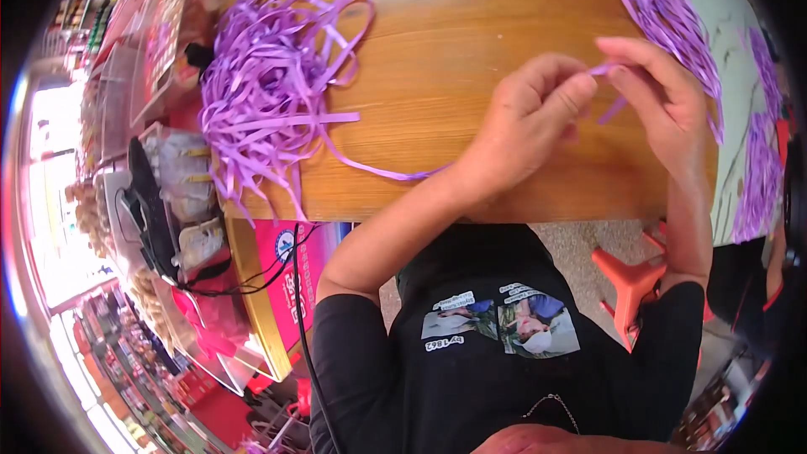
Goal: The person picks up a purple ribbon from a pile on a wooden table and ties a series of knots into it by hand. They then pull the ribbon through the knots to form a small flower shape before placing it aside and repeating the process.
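My left hand (530,122) and my right hand (664,101) meet over the right part of a wooden table (437,50). Together they pinch one thin purple ribbon strip (598,71) between fingertips; its tail trails under my left hand toward the table's near edge. A big loose heap of purple ribbon strips (269,84) lies on the table's left side. A second bundle of purple strips (681,29) hangs over the table's far right edge, just beyond my right hand.
More purple strips (761,176) drape down on the right. An orange plastic stool (630,282) stands on the floor below my right arm. A black device with cables (155,210) and bagged goods (189,176) crowd the counter at left.
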Motion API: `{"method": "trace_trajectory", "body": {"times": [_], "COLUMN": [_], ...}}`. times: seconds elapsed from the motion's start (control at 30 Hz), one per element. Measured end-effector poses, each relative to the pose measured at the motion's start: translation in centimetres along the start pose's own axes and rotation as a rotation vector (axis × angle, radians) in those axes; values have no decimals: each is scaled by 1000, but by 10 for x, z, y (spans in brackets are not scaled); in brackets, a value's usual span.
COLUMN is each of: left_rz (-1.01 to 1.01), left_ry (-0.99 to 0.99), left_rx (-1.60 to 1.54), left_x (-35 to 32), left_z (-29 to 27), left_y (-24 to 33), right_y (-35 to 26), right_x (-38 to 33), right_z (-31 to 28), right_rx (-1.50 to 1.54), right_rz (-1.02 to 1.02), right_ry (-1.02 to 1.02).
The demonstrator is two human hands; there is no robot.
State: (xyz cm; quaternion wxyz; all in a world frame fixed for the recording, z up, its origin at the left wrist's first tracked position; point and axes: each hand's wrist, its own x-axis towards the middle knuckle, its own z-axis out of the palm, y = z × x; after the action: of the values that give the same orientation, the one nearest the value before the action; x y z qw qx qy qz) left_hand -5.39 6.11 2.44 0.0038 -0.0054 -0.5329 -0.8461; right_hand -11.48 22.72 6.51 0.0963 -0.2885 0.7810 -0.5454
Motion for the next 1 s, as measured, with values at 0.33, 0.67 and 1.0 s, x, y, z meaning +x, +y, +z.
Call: {"method": "trace_trajectory", "body": {"times": [0.33,0.67,1.0], "left_rz": [592,-267,441], "left_ry": [203,82,-66], "left_rx": [1586,114,1079], "left_x": [6,33,30], "left_z": [-57,-8,-17], "left_y": [29,11,12], "right_y": [29,21,51], "right_x": [12,31,40], "right_z": [-10,18,-10], "right_rx": [-86,-471,-700], "right_rz": [-76,-403,-465], "right_ry": [25,126,223]}}
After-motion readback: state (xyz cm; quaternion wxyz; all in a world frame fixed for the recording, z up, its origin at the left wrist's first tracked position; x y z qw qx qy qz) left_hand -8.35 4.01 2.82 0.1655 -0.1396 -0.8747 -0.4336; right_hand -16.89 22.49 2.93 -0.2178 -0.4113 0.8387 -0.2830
